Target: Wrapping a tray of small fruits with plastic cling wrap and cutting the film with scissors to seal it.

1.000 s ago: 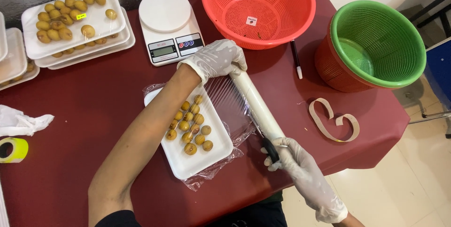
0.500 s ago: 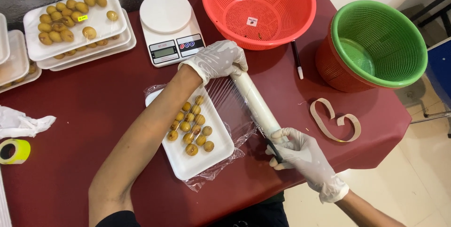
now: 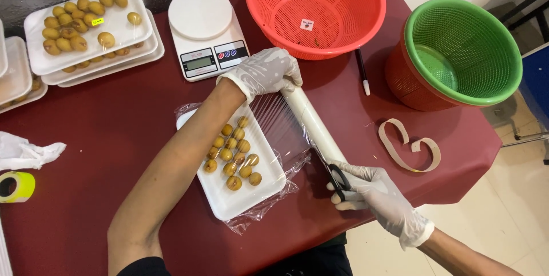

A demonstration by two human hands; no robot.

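We see the wrap roll (image 3: 313,123) lying on the red table (image 3: 103,139), its long axis running diagonally from the far end near the scale (image 3: 203,33) down toward us. Our gloved left hand (image 3: 264,72) is closed around its far end; our right hand (image 3: 366,187) grips black scissors (image 3: 334,174) at the near end. Film stretches from the roll over the tray (image 3: 231,196) of small yellow fruit (image 3: 233,153) just left. Red (image 3: 315,10) and green (image 3: 462,50) baskets stand beyond.
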